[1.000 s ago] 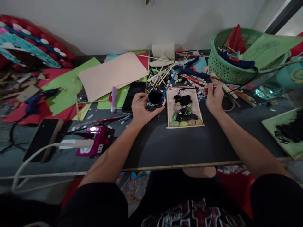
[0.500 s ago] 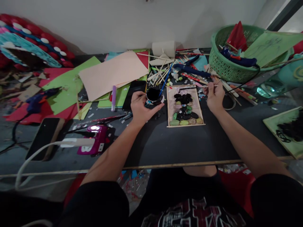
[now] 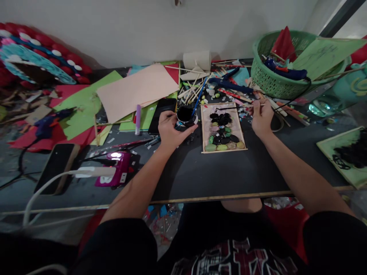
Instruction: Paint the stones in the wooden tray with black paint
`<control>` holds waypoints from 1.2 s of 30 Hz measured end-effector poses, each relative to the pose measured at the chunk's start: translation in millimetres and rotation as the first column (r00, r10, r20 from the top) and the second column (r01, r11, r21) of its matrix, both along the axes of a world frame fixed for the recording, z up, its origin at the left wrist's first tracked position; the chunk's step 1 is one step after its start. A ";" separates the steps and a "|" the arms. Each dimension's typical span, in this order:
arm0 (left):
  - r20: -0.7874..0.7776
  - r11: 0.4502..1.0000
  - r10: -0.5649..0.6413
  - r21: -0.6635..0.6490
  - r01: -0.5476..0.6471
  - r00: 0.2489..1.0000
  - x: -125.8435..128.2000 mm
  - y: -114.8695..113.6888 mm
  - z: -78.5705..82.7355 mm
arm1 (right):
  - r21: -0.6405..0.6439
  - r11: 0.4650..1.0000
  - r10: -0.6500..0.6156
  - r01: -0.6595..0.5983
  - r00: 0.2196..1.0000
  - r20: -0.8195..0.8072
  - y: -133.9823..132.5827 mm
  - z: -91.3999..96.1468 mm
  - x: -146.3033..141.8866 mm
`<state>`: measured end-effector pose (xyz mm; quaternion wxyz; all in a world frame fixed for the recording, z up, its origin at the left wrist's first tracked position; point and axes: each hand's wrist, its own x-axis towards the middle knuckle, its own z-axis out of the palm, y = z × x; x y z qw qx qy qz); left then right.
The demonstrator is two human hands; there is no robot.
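Note:
My left hand (image 3: 169, 128) is curled around a small pot of black paint (image 3: 186, 114), and a blue stick (image 3: 200, 97) leans in it. Between the fingers of my right hand (image 3: 262, 116) is a thin paintbrush (image 3: 236, 107) with a dark, bent tip. That tip rests at or just over the upper part of a pale panel (image 3: 205, 126) framed with thin sticks. Stones cover the panel's middle and lower part: black ones (image 3: 220, 119) higher up, green and yellowish ones (image 3: 222, 147) along the bottom. Whether the tip touches the panel I cannot tell.
A green basket (image 3: 269, 82) stands at the back right, near a clear bottle (image 3: 321, 105). Another panel (image 3: 329, 145) lies at the right edge. Coloured paper (image 3: 137, 89), a phone (image 3: 56, 168) and a purple power adapter (image 3: 114, 179) with cables are on the left.
The brush tip has shifted very slightly on the upper panel, and my right fingers have moved a little. My left hand keeps its hold on the pot. The view has tilted slightly.

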<state>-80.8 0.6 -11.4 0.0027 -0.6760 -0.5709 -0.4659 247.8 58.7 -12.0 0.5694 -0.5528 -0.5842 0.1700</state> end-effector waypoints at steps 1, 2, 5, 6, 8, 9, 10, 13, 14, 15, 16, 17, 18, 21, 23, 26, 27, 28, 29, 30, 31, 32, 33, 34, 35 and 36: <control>0.001 1.000 0.001 0.003 -0.001 1.000 0.1 0.0 0.1 | 0.002 1.000 -0.002 0.002 1.000 0.004 -0.5 0.1 0.4; 0.002 1.000 0.001 0.009 -0.001 1.000 0.2 0.0 0.0 | 0.004 1.000 -0.005 0.005 1.000 0.007 -1.0 0.2 1.0; -0.003 1.000 -0.002 0.029 0.002 1.000 0.3 0.0 -0.4 | 0.007 1.000 -0.026 0.026 0.999 0.021 -2.9 0.0 3.0; -0.009 0.999 0.001 0.032 0.000 1.000 0.4 0.0 -0.6 | 0.007 0.999 -0.035 0.035 0.999 0.025 -3.7 0.0 3.6; -0.025 0.999 0.013 0.033 -0.012 1.000 0.5 0.1 -1.0 | 0.010 0.999 -0.046 0.045 0.999 0.029 -5.6 0.4 4.4; -0.031 0.999 0.018 0.035 -0.017 0.999 0.6 0.2 -1.1 | 0.014 0.999 -0.043 0.043 0.999 0.022 -6.5 0.9 4.3; -0.036 0.999 0.020 0.041 -0.019 0.999 0.7 0.2 -1.1 | 0.019 0.999 -0.040 0.039 0.999 0.003 -7.3 1.8 3.7; -0.046 0.998 0.018 0.062 -0.015 0.999 0.8 0.4 -0.9 | 0.043 0.999 -0.022 0.025 0.997 -0.077 -8.5 5.4 -1.0; -0.049 0.998 0.018 0.061 -0.015 0.999 0.9 0.4 -0.8 | 0.047 0.999 -0.013 0.018 0.995 -0.102 -8.3 6.6 -3.4; -0.051 0.998 0.020 0.057 -0.017 0.998 0.9 0.4 -0.7 | 0.047 0.999 0.000 0.005 0.993 -0.119 -7.8 7.5 -5.9; -0.052 0.999 0.022 0.050 -0.019 0.998 0.8 0.4 -0.5 | 0.042 0.999 0.016 -0.011 0.992 -0.127 -6.9 7.9 -8.3; -0.052 0.999 0.021 0.042 -0.019 0.998 0.8 0.2 -0.4 | 0.036 0.999 0.031 -0.027 0.991 -0.127 -5.8 7.8 -10.5; -0.050 0.999 0.019 0.034 -0.017 0.999 0.8 0.1 -0.2 | 0.028 0.999 0.044 -0.040 0.992 -0.120 -4.5 7.3 -12.3; -0.036 1.000 0.009 0.004 -0.009 0.999 1.0 -0.9 0.9 | 0.009 0.999 0.051 -0.051 0.996 -0.071 -0.7 3.6 -14.6; -0.023 1.000 -0.002 -0.017 0.001 1.000 1.3 -1.9 2.4 | -0.001 0.999 0.047 -0.047 0.998 -0.052 0.9 1.2 -14.2; 0.000 0.999 -0.026 -0.038 0.026 1.000 1.7 -3.0 4.5 | -0.003 0.999 0.051 -0.051 0.997 -0.055 1.3 -0.1 -13.4; 0.007 0.999 -0.032 -0.040 0.033 0.999 1.8 -3.1 4.9 | 0.000 0.999 0.054 -0.054 0.997 -0.060 1.0 0.1 -13.4; 0.011 0.999 -0.035 -0.040 0.036 0.999 1.8 -3.2 5.0 | 0.001 0.998 0.057 -0.057 0.996 -0.061 0.6 0.5 -13.5; 0.011 0.999 -0.036 -0.041 0.036 0.999 1.8 -3.2 4.9 | 0.001 0.998 0.060 -0.060 0.996 -0.060 -0.1 1.1 -13.8; 0.009 0.998 -0.035 -0.043 0.035 0.999 1.7 -3.2 4.7 | 0.000 0.998 0.061 -0.062 0.996 -0.057 -0.8 1.8 -14.0; 0.004 0.998 -0.032 -0.047 0.032 0.999 1.6 -3.1 4.3 | -0.002 0.998 0.063 -0.064 0.997 -0.054 -1.7 2.5 -14.3; -0.002 0.998 -0.028 -0.050 0.028 1.000 1.5 -3.0 3.9 | -0.005 0.998 0.066 -0.067 0.996 -0.052 -2.7 3.2 -14.6; -0.010 0.998 -0.025 -0.052 0.025 1.000 1.5 -2.9 3.5 | -0.007 0.998 0.070 -0.070 0.996 -0.051 -3.7 4.0 -14.8; -0.016 0.999 -0.022 -0.048 0.021 1.000 1.4 -2.8 3.1 | -0.006 0.997 0.074 -0.075 0.996 -0.051 -4.8 4.7 -15.0; -0.023 0.999 -0.019 -0.038 0.018 1.000 1.4 -2.8 2.8 | -0.002 0.997 0.078 -0.078 0.996 -0.051 -5.8 5.4 -15.3; -0.029 1.000 -0.015 -0.026 0.014 0.999 1.3 -2.7 2.5 | 0.003 0.997 0.079 -0.079 0.996 -0.050 -6.7 6.1 -15.5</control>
